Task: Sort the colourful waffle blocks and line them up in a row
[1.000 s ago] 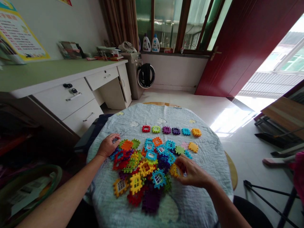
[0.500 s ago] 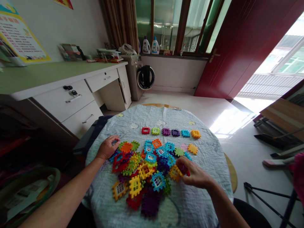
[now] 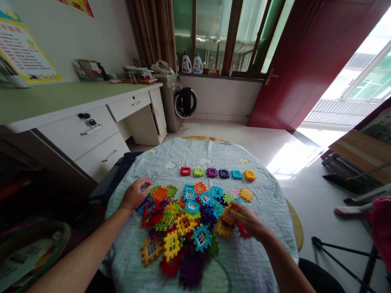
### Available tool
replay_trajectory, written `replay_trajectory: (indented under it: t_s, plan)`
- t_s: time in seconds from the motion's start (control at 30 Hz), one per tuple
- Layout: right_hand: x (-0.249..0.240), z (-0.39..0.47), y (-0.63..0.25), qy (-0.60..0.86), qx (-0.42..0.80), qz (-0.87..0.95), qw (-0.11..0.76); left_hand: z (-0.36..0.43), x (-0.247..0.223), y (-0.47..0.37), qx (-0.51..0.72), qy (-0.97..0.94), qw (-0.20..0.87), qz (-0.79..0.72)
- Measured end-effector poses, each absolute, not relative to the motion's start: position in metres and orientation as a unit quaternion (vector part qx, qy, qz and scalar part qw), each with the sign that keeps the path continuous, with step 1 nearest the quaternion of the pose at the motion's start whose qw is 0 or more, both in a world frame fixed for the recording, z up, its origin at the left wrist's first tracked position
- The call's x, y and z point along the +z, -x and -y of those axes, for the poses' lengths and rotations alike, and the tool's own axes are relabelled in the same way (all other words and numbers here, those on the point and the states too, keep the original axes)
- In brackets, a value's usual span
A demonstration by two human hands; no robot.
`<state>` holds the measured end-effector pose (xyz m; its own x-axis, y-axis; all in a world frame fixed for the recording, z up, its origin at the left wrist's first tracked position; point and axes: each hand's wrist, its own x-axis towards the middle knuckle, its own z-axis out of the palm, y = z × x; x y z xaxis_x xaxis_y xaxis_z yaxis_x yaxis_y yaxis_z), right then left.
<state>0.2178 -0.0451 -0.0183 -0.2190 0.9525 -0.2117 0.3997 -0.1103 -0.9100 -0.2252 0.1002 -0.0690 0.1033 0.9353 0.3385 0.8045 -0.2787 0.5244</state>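
A heap of colourful square plastic pieces lies on the cloth-covered round table [image 3: 128,260]. My right hand [image 3: 248,219] holds an orange piece [image 3: 228,215] at the heap's right side, above another yellow-orange piece [image 3: 223,228]; a red piece [image 3: 243,230] shows under the hand. My left hand [image 3: 136,193] rests at the heap's left edge, fingers curled, near an orange piece [image 3: 160,193]; what it holds, if anything, is hidden. Behind the heap runs a row of single pieces, from red [image 3: 185,171] at left to orange [image 3: 250,175] at right. A lone yellow-orange piece [image 3: 246,194] lies below the row's right end.
A desk [image 3: 122,91] with drawers stands at the left, beside a washing machine [image 3: 169,97] with its door ajar. A red door [image 3: 275,61] is at the back right. A black stand [image 3: 342,248] and a basket [image 3: 62,240] flank the table.
My right hand has raised an orange piece at the heap's right side, and the red piece beneath it shows more. My left hand has stayed by the heap. The view has shifted slightly.
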Motion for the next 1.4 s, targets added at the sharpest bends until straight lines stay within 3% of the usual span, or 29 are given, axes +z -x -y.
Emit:
replay_trajectory:
  t_s: [0.23, 0.37, 0.47, 0.53, 0.7, 0.83, 0.97, 1.2, 1.4]
  plan:
    - [-0.02, 0.04, -0.228, 0.529, 0.578, 0.494, 0.376, -0.1, -0.069, 0.226, 0.305, -0.738, 0.106, -0.593]
    - [-0.025, 0.026, -0.261, 0.647, 0.375, 0.491, 0.446, -0.101, -0.071, 0.227, 0.306, -0.736, 0.11, -0.594]
    - [-0.036, 0.015, -0.286, 0.743, 0.169, 0.508, 0.402, -0.102, -0.072, 0.227, 0.31, -0.736, 0.108, -0.593]
    - [-0.048, 0.009, -0.296, 0.765, 0.1, 0.532, 0.349, -0.102, -0.073, 0.228, 0.313, -0.734, 0.105, -0.593]
    - [-0.082, 0.003, -0.301, 0.781, 0.054, 0.578, 0.231, -0.102, -0.073, 0.228, 0.311, -0.737, 0.104, -0.591]
    - [-0.09, 0.005, -0.306, 0.811, 0.039, 0.553, 0.185, -0.102, -0.072, 0.228, 0.311, -0.737, 0.104, -0.591]
    - [-0.084, 0.006, -0.315, 0.808, 0.039, 0.554, 0.195, -0.102, -0.072, 0.228, 0.312, -0.738, 0.104, -0.589]
    - [-0.076, 0.003, -0.308, 0.732, 0.033, 0.618, 0.286, -0.102, -0.071, 0.228, 0.307, -0.738, 0.106, -0.591]
    - [-0.081, 0.003, -0.293, 0.723, 0.047, 0.644, 0.246, -0.102, -0.071, 0.228, 0.309, -0.738, 0.104, -0.59]
